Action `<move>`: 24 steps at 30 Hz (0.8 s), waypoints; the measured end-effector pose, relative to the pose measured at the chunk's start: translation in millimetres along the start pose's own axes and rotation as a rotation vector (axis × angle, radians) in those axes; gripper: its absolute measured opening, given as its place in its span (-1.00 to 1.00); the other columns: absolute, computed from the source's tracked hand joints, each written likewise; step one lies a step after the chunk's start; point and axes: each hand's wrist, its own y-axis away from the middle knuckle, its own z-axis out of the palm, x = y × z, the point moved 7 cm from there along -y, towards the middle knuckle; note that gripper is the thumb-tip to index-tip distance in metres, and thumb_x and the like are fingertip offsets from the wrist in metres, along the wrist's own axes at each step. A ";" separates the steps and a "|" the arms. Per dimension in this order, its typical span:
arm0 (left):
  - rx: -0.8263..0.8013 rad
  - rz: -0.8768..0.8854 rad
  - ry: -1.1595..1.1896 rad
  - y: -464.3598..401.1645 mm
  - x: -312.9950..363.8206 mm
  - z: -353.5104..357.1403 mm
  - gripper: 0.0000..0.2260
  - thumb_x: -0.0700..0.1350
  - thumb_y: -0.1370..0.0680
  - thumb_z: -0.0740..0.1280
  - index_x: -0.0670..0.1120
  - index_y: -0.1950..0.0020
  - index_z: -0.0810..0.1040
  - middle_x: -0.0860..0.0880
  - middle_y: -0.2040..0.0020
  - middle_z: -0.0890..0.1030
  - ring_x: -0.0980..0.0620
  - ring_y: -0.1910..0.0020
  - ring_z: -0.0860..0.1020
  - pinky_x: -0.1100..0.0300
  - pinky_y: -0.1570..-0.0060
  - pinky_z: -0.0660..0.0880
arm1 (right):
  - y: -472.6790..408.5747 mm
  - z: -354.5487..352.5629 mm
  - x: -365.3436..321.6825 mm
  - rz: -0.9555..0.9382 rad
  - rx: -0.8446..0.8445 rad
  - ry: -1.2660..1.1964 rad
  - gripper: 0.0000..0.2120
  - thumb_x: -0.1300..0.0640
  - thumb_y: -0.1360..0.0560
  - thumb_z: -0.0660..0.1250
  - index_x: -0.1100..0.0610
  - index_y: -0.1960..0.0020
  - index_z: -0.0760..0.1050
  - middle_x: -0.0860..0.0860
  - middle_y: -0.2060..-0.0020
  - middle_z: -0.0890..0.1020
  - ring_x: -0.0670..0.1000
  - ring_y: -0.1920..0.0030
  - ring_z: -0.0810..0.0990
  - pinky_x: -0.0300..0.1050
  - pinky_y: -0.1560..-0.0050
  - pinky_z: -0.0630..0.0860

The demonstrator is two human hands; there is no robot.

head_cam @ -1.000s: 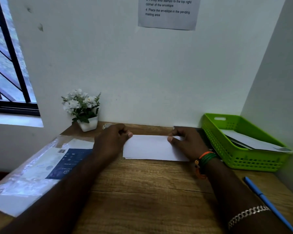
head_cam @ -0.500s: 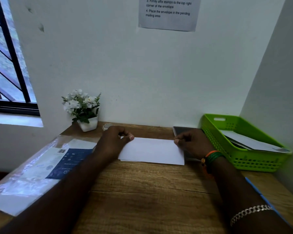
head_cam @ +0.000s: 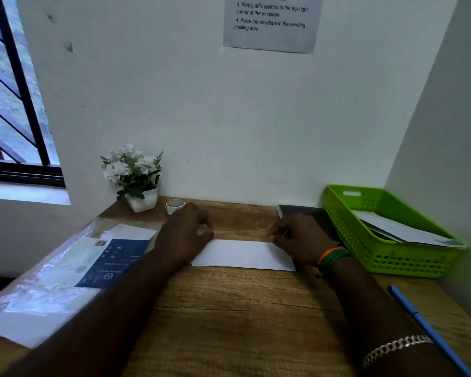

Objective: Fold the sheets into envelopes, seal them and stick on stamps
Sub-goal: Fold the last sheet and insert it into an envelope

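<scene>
Wooden surface (head_cam: 242, 308) set in a white-walled corner, with a barred window (head_cam: 8, 104) at far left and a printed notice (head_cam: 271, 23) high on the back wall. One folded white sheet (head_cam: 242, 254) lies flat on the surface, its long axis running left to right, parallel to the back wall; its far long edge is straight and its near long edge shows slightly offset layers toward the left end. Left hand (head_cam: 185, 238) rests on the left end of the sheet, fingers (head_cam: 206, 223) curled together with the tips at the far left corner. Right hand (head_cam: 301, 239) rests on the right end of the sheet, fingers (head_cam: 276, 229) drawn together at the far right corner; whether they pinch the paper or only press it cannot be told. Left of the sheet, a clear plastic packet (head_cam: 65, 273) with a blue label lies slanted, its near end overhanging the surface edge. Behind the sheet, toward the wall, stand a potted white flower (head_cam: 133, 178) and a small white cup (head_cam: 174, 206), the cup just beside the left hand. A dark flat item (head_cam: 305, 213) lies behind the right hand. Right of the sheet sits a green basket (head_cam: 378, 254) holding papers, near the right wrist. A blue pen (head_cam: 430, 330) lies nearer the person than the basket, along the right forearm. Nearer the person than the sheet, the bare wood between the forearms is open.
</scene>
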 end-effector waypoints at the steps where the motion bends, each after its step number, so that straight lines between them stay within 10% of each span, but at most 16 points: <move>1: -0.004 0.022 0.015 0.1 2.1 -0.2 -0.87 0.02 -0.45 0.57 0.14 0.12 0.63 0.16 0.04 0.54 0.18 0.02 0.52 0.11 0.03 0.48 | 0.9 4.1 -6.0 -0.030 -0.034 0.035 -0.91 0.14 -0.46 0.44 -0.02 0.12 0.70 -0.16 0.18 0.71 -0.18 0.20 0.63 -0.27 0.08 0.54; 12: -0.280 -0.037 -0.047 6.7 5.3 17.4 -0.78 0.17 -0.40 0.58 0.15 0.09 0.61 0.21 0.08 0.56 0.22 0.09 0.51 0.28 0.21 0.40 | 5.1 18.7 -16.7 0.075 -0.162 0.225 -0.94 -0.03 -0.43 0.41 -0.13 0.14 0.67 -0.16 0.07 0.71 -0.08 0.02 0.65 -0.12 -0.08 0.59; 24: -0.366 -0.008 -0.362 66.3 36.2 -7.4 -0.50 0.33 -0.54 0.34 0.16 -0.42 0.49 0.09 -0.41 0.53 0.04 -0.39 0.46 -0.09 -0.40 0.30 | 40.9 29.8 -54.5 0.071 -0.105 0.582 -0.72 -0.05 -0.55 0.17 0.01 -0.12 0.57 0.02 -0.07 0.60 0.10 -0.05 0.62 0.02 -0.04 0.58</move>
